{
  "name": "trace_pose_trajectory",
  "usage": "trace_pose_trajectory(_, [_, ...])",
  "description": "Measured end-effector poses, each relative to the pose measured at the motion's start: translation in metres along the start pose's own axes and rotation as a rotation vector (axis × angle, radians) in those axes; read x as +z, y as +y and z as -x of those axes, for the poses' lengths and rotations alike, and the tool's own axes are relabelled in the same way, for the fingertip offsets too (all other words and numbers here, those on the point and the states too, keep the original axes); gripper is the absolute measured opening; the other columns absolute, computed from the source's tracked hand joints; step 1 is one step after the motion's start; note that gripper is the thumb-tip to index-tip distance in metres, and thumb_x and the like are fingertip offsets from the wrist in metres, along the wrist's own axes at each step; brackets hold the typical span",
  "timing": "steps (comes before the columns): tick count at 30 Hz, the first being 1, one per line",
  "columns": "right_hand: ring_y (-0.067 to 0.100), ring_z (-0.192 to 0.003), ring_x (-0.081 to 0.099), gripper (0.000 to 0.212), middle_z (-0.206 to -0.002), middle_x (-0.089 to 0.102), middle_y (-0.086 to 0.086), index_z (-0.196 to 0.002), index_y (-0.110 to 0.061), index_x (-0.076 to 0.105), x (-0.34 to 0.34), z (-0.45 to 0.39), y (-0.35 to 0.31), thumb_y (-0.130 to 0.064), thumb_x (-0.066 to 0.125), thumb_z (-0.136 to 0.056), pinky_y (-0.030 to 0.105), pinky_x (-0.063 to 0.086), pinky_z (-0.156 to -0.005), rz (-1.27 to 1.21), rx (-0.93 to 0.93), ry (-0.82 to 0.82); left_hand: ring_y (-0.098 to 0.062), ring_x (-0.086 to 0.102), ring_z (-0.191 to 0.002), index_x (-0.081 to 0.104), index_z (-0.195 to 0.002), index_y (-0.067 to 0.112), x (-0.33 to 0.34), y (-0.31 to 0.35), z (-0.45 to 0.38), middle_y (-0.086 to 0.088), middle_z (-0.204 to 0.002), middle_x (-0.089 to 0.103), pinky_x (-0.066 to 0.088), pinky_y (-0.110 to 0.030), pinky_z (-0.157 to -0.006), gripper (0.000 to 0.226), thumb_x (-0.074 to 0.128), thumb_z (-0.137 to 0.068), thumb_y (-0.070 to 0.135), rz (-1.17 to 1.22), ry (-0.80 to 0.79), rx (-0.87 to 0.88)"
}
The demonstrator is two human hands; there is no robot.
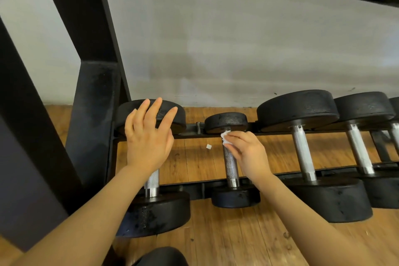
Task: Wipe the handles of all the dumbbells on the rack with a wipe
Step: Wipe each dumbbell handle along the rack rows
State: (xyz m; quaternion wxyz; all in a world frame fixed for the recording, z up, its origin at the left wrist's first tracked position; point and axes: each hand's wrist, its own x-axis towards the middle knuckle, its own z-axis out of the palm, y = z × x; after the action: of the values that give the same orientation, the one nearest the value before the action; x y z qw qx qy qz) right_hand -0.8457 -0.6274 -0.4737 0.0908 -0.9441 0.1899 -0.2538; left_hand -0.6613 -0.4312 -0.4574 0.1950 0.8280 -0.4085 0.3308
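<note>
**Four dumbbells in view, wipe was on the second one**

Four dumbbells sat across the bottom tier of the black rack (pixel 95 101), plus the edge of a fifth at the far right. The right hand (pixel 248 153) had a small white wipe (pixel 225 137) pinched between thumb and fingertips, pressed to the top end of the knurled handle (pixel 230 164) on the smallest dumbbell (pixel 225 122), second from the left, right under its far head. The left hand (pixel 149 138) was over the leftmost dumbbell (pixel 155 214) with the fingers spread apart and straight, holding nothing; it covered most of that handle, and honestly I couldn't tell if the palm was touching it. The two bigger dumbbells (pixel 302 151) to the right had nobody on them. A tiny white scrap (pixel 208 146) lay on the wooden floor (pixel 237 244) between the first two handles.
</note>
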Motion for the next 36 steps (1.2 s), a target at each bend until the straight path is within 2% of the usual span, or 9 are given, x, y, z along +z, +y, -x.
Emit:
trace_pose_trajectory(4, [0.013, -0.107, 0.059, 0.032, -0.116, 0.068, -0.004, -0.118, -0.017, 0.068, 0.001, 0.015, 0.004, -0.029, 0.060, -0.089, 0.029, 0.051, -0.090, -0.002, -0.012, 0.034, -0.040, 0.031, -0.137, 0.054, -0.136, 0.016, 0.000, 0.002, -0.001, -0.020, -0.146, 0.041, 0.022, -0.055, -0.112, 0.055, 0.069, -0.083, 0.016, 0.010, -0.005, -0.011])
trace_pose_trajectory(10, [0.014, -0.093, 0.061, 0.028, -0.117, 0.068, -0.003, -0.115, -0.016, 0.069, 0.002, 0.000, 0.006, -0.020, 0.066, -0.088, 0.028, 0.054, -0.078, 0.044, -0.099, 0.025, -0.038, 0.031, -0.137, 0.054, -0.135, 0.017, 0.003, 0.002, 0.000, -0.019, -0.145, 0.042, 0.020, -0.053, -0.112, 0.052, 0.066, -0.084, 0.016, 0.010, 0.022, -0.020])
trace_pose_trajectory(13, [0.014, -0.094, 0.060, 0.031, -0.118, 0.067, -0.003, -0.117, -0.016, 0.069, 0.004, 0.004, 0.007, -0.019, 0.068, -0.086, 0.029, 0.055, -0.080, 0.040, -0.096, 0.012, -0.038, 0.031, -0.137, 0.054, -0.135, 0.017, 0.002, 0.002, -0.001, -0.019, -0.145, 0.042, 0.021, -0.053, -0.113, 0.052, 0.066, -0.084, 0.016, 0.010, 0.016, -0.017])
trace_pose_trajectory(16, [0.013, -0.097, 0.060, 0.033, -0.120, 0.066, -0.005, -0.120, -0.018, 0.067, 0.002, 0.010, 0.006, -0.025, 0.062, -0.088, 0.026, 0.052, -0.083, 0.012, -0.086, 0.011, -0.038, 0.030, -0.137, 0.055, -0.135, 0.017, 0.003, 0.002, -0.001, -0.019, -0.145, 0.041, 0.019, -0.053, -0.113, 0.051, 0.065, -0.084, 0.017, 0.007, 0.020, -0.019])
trace_pose_trajectory(19, [0.013, -0.094, 0.059, 0.031, -0.119, 0.067, -0.006, -0.119, -0.019, 0.067, 0.001, 0.003, 0.004, -0.027, 0.061, -0.089, 0.028, 0.054, -0.078, 0.017, -0.081, -0.004, -0.038, 0.030, -0.137, 0.054, -0.134, 0.017, 0.005, 0.003, -0.001, -0.019, -0.145, 0.041, 0.019, -0.052, -0.113, 0.051, 0.065, -0.084, 0.017, 0.012, 0.028, -0.032])
trace_pose_trajectory(23, [0.016, -0.087, 0.058, 0.028, -0.114, 0.069, -0.004, -0.114, -0.016, 0.070, 0.003, -0.009, 0.006, -0.020, 0.069, -0.086, 0.031, 0.055, -0.070, 0.071, -0.122, -0.014, -0.038, 0.030, -0.137, 0.054, -0.134, 0.018, 0.005, 0.003, -0.001, -0.019, -0.145, 0.041, 0.017, -0.051, -0.114, 0.051, 0.064, -0.084, 0.016, 0.014, 0.031, -0.031])
trace_pose_trajectory(27, [0.015, -0.070, 0.056, 0.029, -0.107, 0.072, -0.004, -0.105, -0.013, 0.074, 0.000, -0.002, 0.007, -0.014, 0.078, -0.076, 0.020, 0.049, -0.063, 0.148, -0.287, -0.011, -0.038, 0.031, -0.137, 0.055, -0.134, 0.017, 0.004, 0.003, -0.001, -0.019, -0.145, 0.042, 0.020, -0.052, -0.113, 0.051, 0.065, -0.084, 0.015, 0.020, 0.029, -0.033])
trace_pose_trajectory(30, [0.016, -0.065, 0.055, 0.028, -0.102, 0.073, -0.005, -0.098, -0.015, 0.076, -0.004, -0.009, 0.009, -0.013, 0.083, -0.071, 0.024, 0.050, -0.054, 0.182, -0.377, -0.030, -0.038, 0.030, -0.136, 0.056, -0.133, 0.017, 0.004, 0.004, -0.001, -0.019, -0.144, 0.041, 0.019, -0.052, -0.112, 0.051, 0.066, -0.083, 0.015, 0.014, 0.034, -0.030])
trace_pose_trajectory(36, [0.018, -0.070, 0.056, 0.026, -0.101, 0.073, -0.001, -0.098, -0.012, 0.076, 0.004, -0.020, 0.003, -0.013, 0.082, -0.072, 0.025, 0.051, -0.055, 0.124, -0.262, -0.050, -0.038, 0.030, -0.135, 0.057, -0.133, 0.016, 0.003, 0.003, -0.002, -0.019, -0.144, 0.042, 0.018, -0.051, -0.112, 0.052, 0.066, -0.082, 0.015, 0.021, 0.034, -0.026])
